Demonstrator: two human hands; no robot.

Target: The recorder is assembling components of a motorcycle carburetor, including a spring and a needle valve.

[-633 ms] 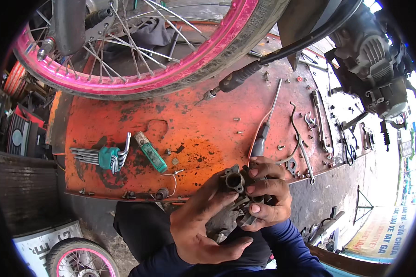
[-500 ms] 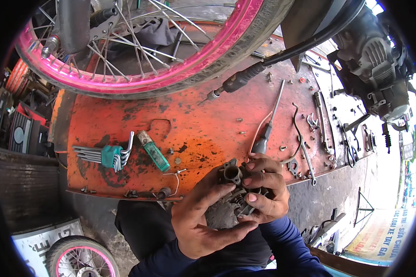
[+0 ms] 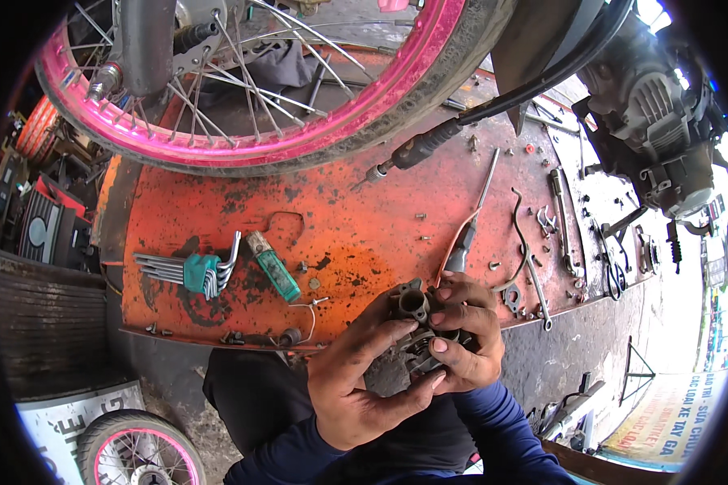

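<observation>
Metal part (image 3: 419, 349) by near edge of bench (image 3: 356, 226), L hand (image 3: 344, 376) and R hand (image 3: 484, 347) gripping it, fingers (image 3: 471, 318) curled round, prob. to steady it w/ bore (image 3: 413, 301) facing up. Grey, grimy, lobed thing! On bench: steel hex keys (image 3: 160, 267), teal plastic holder (image 3: 195, 273) prob. keeping 'em sorted.

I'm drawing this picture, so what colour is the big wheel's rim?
The rim is bright pink, clearest in the head view.
</observation>
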